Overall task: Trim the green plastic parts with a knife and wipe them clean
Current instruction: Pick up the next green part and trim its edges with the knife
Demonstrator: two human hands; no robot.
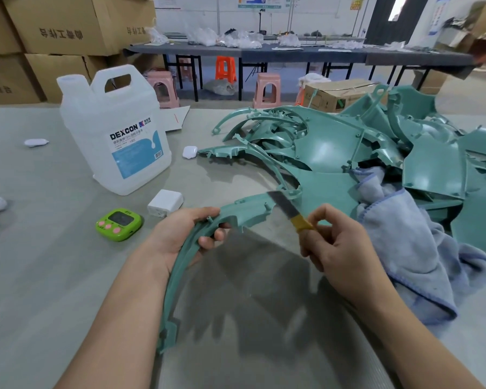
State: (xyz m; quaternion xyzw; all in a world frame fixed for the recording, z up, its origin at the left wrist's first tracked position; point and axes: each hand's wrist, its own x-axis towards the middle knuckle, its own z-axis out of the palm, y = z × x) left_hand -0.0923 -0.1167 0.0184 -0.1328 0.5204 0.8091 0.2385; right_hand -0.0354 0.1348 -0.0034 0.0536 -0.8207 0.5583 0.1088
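- Your left hand (185, 237) curls its fingers and thumb around the curved green part (177, 279) just below its upper bend and holds it above the grey table (54, 290). The long tail of the arc runs down past your wrist toward you, which probably braces it for cutting.
- Your right hand (337, 248) pinches the yellow handle of the knife (285, 204), fingers curled close around it. The blade points up and left across the part's far right end, seemingly set to shave that edge. Whether it touches the plastic cannot be told.
- Just right of that hand lies the blue-grey cloth (404, 234), handy for the wipe not yet done.
- Left of the part sit a green timer (119, 223) and a white block (165, 203).
- Farther left stands a large clear jug (115, 130), likely the cleaning fluid.
- Far right, the pile of green parts (334, 144) waits, with the cloth's far end tucked among them.
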